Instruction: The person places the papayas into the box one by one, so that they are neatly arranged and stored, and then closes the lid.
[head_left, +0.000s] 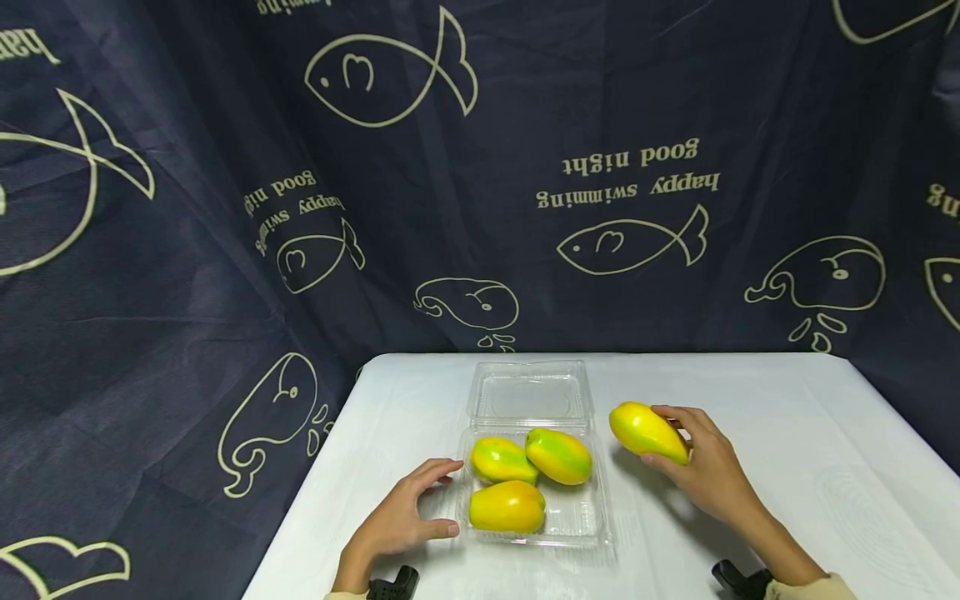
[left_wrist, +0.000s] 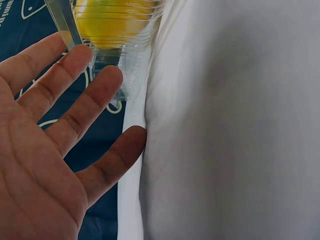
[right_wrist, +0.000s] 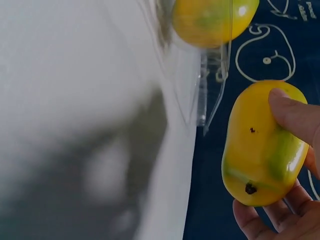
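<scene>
On the white worktop (head_left: 795, 417), a clear box (head_left: 573, 518) lies between the spread left hand (head_left: 397, 517) and the right hand (head_left: 708, 471), whose pinch on a smooth yellow fruit (head_left: 643, 429) should stay firm.

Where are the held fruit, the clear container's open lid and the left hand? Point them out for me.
Held fruit (head_left: 645, 432), head view: middle of its yellow-green skin.
Open lid (head_left: 531, 395), head view: middle of its clear panel.
Left hand (head_left: 399, 517), head view: back of the hand.

"happy swimming" (head_left: 628, 192), "good night" (head_left: 632, 157), upside down, on dark blue cloth (head_left: 465, 200)
</scene>
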